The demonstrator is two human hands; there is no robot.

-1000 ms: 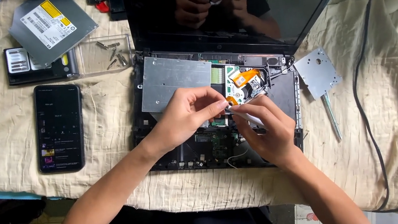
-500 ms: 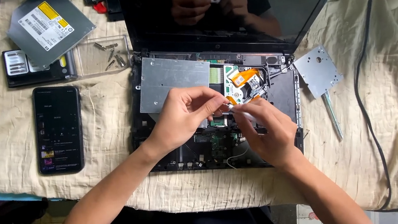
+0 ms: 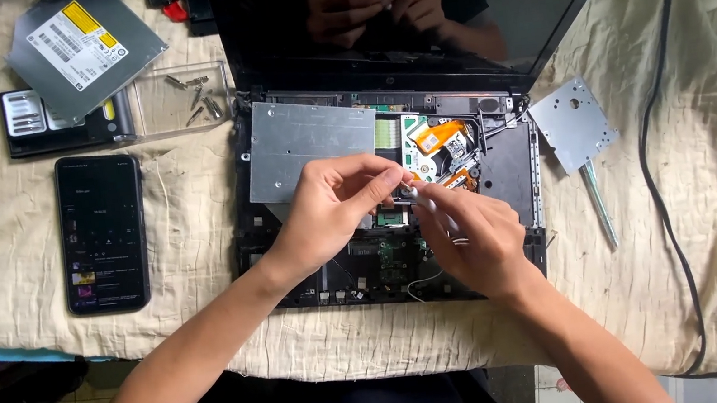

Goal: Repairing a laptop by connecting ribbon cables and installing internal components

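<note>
Pinching above opened laptop [image 3: 315, 147], left hand [image 3: 332, 209], right hand [image 3: 472, 238], fingertips meeting

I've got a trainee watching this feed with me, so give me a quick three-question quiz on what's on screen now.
1. True or false: the phone lies to the right of the opened laptop.
2. What sits in the clear tray above the phone?
3. Which hand holds the slim tool: A left hand, B right hand?

Key: 1 false, it lies to the left. 2 loose screws. 3 B; the left hand's fingers pinch at its tip.
</note>
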